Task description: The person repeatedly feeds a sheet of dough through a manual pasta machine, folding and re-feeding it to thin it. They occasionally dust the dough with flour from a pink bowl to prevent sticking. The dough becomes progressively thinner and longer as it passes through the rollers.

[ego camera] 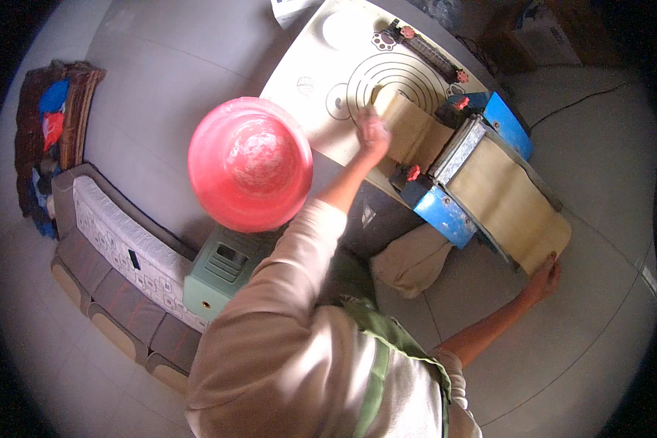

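Note:
A dough sheeter with blue side plates (443, 215) and a metal roller cover (460, 150) stands at the table's right end. A long tan dough sheet (506, 186) lies on its sloping outer tray. My right hand (546, 278) pinches this sheet at its lower corner. On the table side, another stretch of dough (410, 128) runs up to the rollers, with a fold or ridge across it. My left hand (373, 131), blurred, is at the near edge of this stretch; its grip is unclear.
A pink basin (252, 164), whitish inside, stands left of the patterned mat (301, 104). A roller attachment with red knobs (430, 52) lies at the back. Below are a green stool (219, 279), a cloth sack (413, 260), a sofa (126, 274) and a cable (569, 101).

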`<action>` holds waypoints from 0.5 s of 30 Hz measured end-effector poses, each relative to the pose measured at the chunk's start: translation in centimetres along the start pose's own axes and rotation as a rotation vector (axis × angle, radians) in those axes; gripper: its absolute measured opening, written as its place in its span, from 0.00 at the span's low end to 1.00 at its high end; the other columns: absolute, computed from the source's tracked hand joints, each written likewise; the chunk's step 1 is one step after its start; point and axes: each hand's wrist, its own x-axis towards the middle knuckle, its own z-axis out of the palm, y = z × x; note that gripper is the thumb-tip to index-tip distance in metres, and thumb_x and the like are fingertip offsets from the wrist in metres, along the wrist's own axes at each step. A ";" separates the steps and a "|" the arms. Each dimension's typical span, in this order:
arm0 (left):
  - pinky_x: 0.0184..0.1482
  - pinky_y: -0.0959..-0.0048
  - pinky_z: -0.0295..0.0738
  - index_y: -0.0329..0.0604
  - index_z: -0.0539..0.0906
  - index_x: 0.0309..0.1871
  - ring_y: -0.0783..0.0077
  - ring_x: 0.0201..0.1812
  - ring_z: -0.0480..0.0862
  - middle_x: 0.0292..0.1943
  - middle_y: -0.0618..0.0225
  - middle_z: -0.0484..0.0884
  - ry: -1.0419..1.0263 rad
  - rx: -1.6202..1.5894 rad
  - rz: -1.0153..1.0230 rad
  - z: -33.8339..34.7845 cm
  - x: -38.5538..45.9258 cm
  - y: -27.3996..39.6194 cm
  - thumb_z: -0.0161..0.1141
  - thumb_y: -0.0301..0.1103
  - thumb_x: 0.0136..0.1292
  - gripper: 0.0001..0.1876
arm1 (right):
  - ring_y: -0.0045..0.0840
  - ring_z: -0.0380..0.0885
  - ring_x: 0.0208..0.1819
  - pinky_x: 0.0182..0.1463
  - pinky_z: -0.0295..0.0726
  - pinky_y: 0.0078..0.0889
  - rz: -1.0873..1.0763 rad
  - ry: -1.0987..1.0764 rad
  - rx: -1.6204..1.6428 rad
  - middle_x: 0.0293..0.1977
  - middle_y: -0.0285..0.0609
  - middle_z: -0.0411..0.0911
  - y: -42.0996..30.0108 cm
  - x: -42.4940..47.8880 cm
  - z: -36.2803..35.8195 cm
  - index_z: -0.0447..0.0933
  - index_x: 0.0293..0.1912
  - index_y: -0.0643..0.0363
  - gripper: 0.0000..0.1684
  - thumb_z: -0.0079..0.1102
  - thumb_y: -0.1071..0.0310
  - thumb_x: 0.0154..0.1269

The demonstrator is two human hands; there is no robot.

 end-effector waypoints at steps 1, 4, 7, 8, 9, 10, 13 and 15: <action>0.60 0.51 0.67 0.28 0.66 0.61 0.41 0.60 0.70 0.56 0.39 0.71 0.158 0.148 0.010 -0.7 0.5 -0.3 0.60 0.30 0.56 0.30 | 0.32 0.77 0.40 0.45 0.76 0.35 0.015 0.016 -0.042 0.43 0.49 0.81 -0.3 -0.2 -0.1 0.77 0.50 0.66 0.30 0.57 0.46 0.65; 0.56 0.57 0.71 0.31 0.73 0.54 0.47 0.54 0.75 0.53 0.43 0.75 -0.111 -0.076 -0.398 -1.2 2.2 -3.3 0.58 0.35 0.59 0.22 | 0.33 0.77 0.41 0.46 0.76 0.35 -0.006 -0.059 -0.119 0.43 0.48 0.81 1.5 1.7 -0.1 0.77 0.50 0.66 0.30 0.56 0.46 0.66; 0.49 0.57 0.73 0.37 0.79 0.43 0.48 0.45 0.80 0.44 0.48 0.80 -0.049 -0.125 -0.500 1.1 1.8 -4.8 0.55 0.38 0.61 0.14 | 0.33 0.76 0.45 0.50 0.73 0.35 -0.068 -0.099 -0.155 0.44 0.51 0.79 3.0 3.1 0.4 0.76 0.51 0.68 0.29 0.54 0.49 0.67; 0.47 0.57 0.74 0.38 0.81 0.39 0.48 0.43 0.81 0.41 0.49 0.81 -0.020 -0.096 -0.518 2.0 1.6 -4.8 0.55 0.39 0.61 0.13 | 0.34 0.76 0.46 0.51 0.73 0.35 -0.079 -0.098 -0.139 0.45 0.51 0.79 3.5 3.5 0.6 0.76 0.52 0.68 0.30 0.54 0.49 0.68; 0.45 0.56 0.75 0.39 0.81 0.32 0.48 0.40 0.81 0.36 0.49 0.81 -0.061 -0.211 -0.487 2.2 1.1 -4.0 0.54 0.36 0.58 0.10 | 0.35 0.77 0.47 0.52 0.73 0.35 -0.080 -0.095 -0.126 0.45 0.52 0.79 4.7 3.7 0.6 0.75 0.53 0.68 0.30 0.53 0.49 0.68; 0.43 0.56 0.75 0.40 0.82 0.25 0.47 0.37 0.82 0.31 0.50 0.82 -0.100 -0.320 -0.452 2.1 0.5 -2.9 0.53 0.33 0.56 0.09 | 0.35 0.77 0.47 0.52 0.73 0.36 -0.076 -0.095 -0.109 0.45 0.53 0.79 4.7 3.4 0.9 0.75 0.54 0.69 0.30 0.52 0.49 0.68; 0.44 0.53 0.76 0.39 0.81 0.43 0.44 0.37 0.81 0.32 0.47 0.81 -0.187 -0.111 -0.168 1.1 -2.3 0.6 0.54 0.26 0.52 0.14 | 0.35 0.76 0.47 0.53 0.72 0.35 -0.003 0.027 -0.051 0.46 0.54 0.78 2.8 0.9 1.8 0.74 0.55 0.70 0.31 0.52 0.49 0.69; 0.45 0.53 0.76 0.39 0.82 0.43 0.45 0.41 0.81 0.34 0.48 0.81 -0.053 -0.113 -0.052 1.0 -2.9 0.5 0.53 0.23 0.52 0.14 | 0.35 0.76 0.48 0.53 0.73 0.34 -0.053 -0.030 -0.130 0.48 0.54 0.78 3.1 1.7 1.4 0.74 0.55 0.70 0.31 0.51 0.49 0.69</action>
